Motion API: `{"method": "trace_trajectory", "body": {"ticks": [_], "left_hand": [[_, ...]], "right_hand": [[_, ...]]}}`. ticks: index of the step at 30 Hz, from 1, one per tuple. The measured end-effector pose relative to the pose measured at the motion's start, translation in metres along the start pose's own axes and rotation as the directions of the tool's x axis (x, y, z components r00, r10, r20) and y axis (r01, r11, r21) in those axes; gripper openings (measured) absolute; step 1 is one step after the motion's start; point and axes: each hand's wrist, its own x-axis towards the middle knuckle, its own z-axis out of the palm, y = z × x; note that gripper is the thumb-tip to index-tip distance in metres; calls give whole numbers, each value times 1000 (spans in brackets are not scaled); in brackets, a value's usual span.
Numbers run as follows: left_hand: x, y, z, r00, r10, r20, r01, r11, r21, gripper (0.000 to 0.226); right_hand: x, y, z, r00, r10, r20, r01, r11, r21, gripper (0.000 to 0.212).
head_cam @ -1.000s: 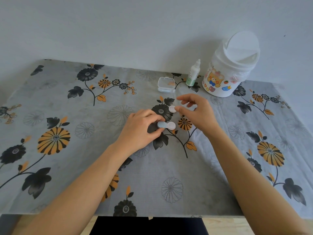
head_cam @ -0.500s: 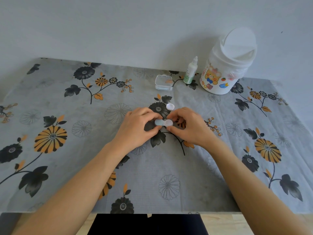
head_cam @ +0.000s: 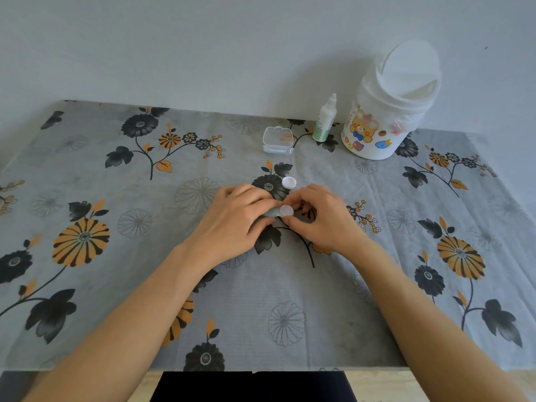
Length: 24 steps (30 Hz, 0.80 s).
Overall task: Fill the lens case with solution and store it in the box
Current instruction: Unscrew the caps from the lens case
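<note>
2 hands (head_cam: 232,224) (head_cam: 322,224) on lens case (head_cam: 280,211)

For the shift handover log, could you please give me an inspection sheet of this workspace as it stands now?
Surface: table under a grey floral cloth, against a plain wall.
Job's things: lens case held between both hands; loose white cap on the cloth just beyond it; solution bottle upright at the back; clear box beside the bottle, lid raised.
Clutter: white tub with a bear sticker, right of the bottle.
Grippers: left hand grips the case's left end; right hand pinches the case's remaining cap.
Cables: nothing seen.
Surroundings: nothing seen beyond the wall.
</note>
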Motion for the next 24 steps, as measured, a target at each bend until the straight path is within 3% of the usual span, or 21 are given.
{"method": "trace_trajectory", "body": {"ticks": [15, 24], "left_hand": [[4, 5, 12, 996, 17, -82, -20, 999, -32, 20], [8, 11, 10, 990, -122, -65, 120, 992, -36, 30]], "right_hand": [[-1, 2, 2, 1000, 6, -20, -6, 1000, 18, 12], [-3, 1, 0, 999, 47, -20, -47, 998, 34, 15]]}}
